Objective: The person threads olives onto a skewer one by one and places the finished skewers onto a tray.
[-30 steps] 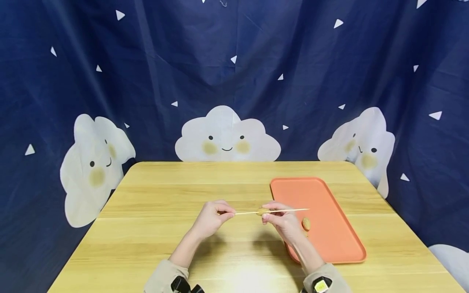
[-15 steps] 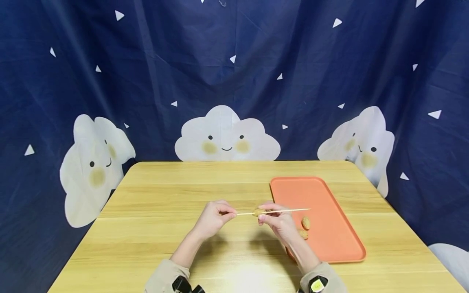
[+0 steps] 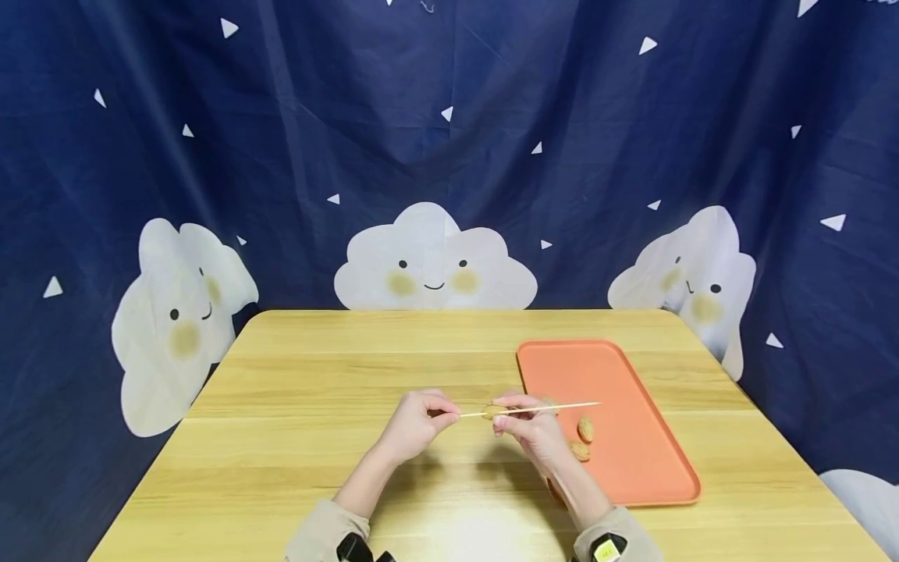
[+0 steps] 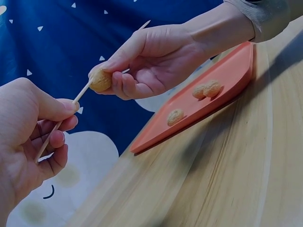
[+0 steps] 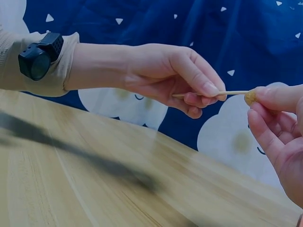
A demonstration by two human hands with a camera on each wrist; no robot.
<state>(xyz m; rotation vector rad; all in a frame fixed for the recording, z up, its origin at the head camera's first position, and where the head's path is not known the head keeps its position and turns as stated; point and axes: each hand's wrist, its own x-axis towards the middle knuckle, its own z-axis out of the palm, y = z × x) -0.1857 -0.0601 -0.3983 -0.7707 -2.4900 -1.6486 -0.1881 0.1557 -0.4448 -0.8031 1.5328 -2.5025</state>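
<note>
Left hand (image 3: 413, 425): fingers pinching a pale skewer (image 3: 576, 405) near its left end. Right hand (image 3: 541, 439): fingers grasping a tan lump (image 4: 101, 81); the skewer is showing on both sides of it, the pointed end extending right over the tray. Both hands are hovering above the counter (image 3: 316, 390). Tray (image 3: 618, 382), orange, rectangular: lying on the counter's right side, carrying three loose lumps (image 3: 586, 429), two lying near each other, the third resting farther off. Curtain (image 3: 597, 78), dark blue, cloud-patterned: hanging beyond the far edge.
</note>
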